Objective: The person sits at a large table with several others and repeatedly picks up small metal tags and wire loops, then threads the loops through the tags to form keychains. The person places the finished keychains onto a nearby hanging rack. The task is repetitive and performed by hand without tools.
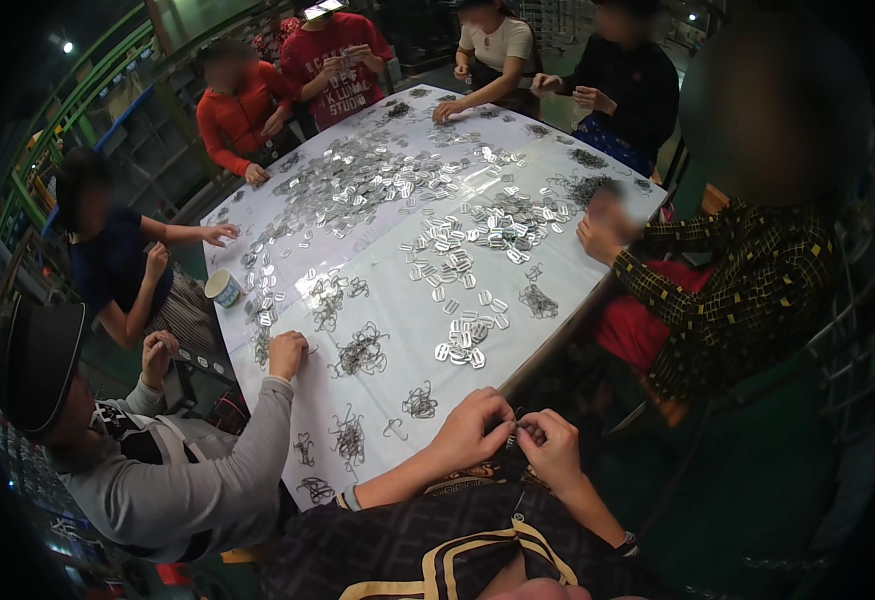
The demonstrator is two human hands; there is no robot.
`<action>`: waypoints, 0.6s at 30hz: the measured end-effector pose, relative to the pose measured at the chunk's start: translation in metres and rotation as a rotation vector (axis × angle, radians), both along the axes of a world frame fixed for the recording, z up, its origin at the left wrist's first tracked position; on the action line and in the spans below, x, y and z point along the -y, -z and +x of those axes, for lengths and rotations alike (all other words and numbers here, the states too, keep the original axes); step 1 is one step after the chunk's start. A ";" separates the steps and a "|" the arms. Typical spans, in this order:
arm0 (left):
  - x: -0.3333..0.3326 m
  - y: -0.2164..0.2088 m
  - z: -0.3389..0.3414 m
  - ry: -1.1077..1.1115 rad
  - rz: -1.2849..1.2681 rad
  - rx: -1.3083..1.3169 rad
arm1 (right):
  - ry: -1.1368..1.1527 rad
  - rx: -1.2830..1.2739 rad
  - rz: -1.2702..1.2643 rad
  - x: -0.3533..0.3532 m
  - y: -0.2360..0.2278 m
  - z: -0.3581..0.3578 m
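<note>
My left hand [473, 430] and my right hand [550, 447] meet just off the table's near edge, thumbs and fingers pinched together. Between the fingertips is a small metal piece [513, 438], mostly hidden, so its exact kind does not show. Closest to my left hand on the white tabletop [398, 290] lie a small heap of dark wire hooks [420, 401] and a single loose hook [394, 429]. Beyond my hands sits a cluster of flat silver slotted buckles [465, 342]. More hooks [361, 350] are heaped to the left.
A large spread of buckles [358, 185] covers the table's far half, with another pile [498, 225] toward the right. A paper cup [223, 288] stands at the left edge. Several people work around the table; a grey-sleeved arm [228, 465] reaches over close on my left.
</note>
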State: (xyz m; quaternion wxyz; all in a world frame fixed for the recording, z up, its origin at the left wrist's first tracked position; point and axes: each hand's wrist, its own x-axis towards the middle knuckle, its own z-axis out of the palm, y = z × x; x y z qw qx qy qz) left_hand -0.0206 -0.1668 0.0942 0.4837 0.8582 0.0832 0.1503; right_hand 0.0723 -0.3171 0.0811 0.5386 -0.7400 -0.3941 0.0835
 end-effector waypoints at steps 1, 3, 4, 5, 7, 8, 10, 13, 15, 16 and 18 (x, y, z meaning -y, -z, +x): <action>-0.001 0.001 0.000 -0.002 0.006 -0.006 | -0.001 -0.007 -0.001 0.000 0.000 0.000; -0.002 0.003 -0.001 -0.006 0.014 -0.017 | -0.002 -0.009 -0.008 -0.001 0.001 0.000; -0.002 0.004 -0.002 -0.007 0.015 -0.019 | -0.001 -0.009 -0.010 -0.001 0.002 -0.001; -0.002 0.005 -0.004 -0.009 0.016 -0.022 | -0.006 -0.011 -0.020 -0.002 0.003 -0.001; -0.003 0.003 -0.002 0.000 0.015 -0.017 | -0.005 -0.009 -0.034 0.000 0.003 -0.001; -0.002 0.005 -0.004 -0.008 -0.001 -0.022 | -0.015 -0.001 -0.041 0.000 0.004 -0.002; -0.004 0.015 -0.004 -0.005 0.016 0.005 | -0.023 0.005 -0.039 0.000 0.005 -0.002; -0.001 0.019 -0.004 -0.013 -0.072 0.077 | -0.022 0.000 0.005 -0.004 0.010 -0.003; 0.005 0.018 -0.004 -0.002 -0.206 0.070 | -0.006 0.002 0.002 -0.001 0.009 -0.003; 0.007 0.017 -0.005 0.000 -0.271 0.064 | -0.001 0.000 0.002 0.000 0.009 -0.002; 0.010 0.017 -0.007 0.007 -0.249 0.085 | -0.023 -0.007 0.015 0.003 0.006 0.000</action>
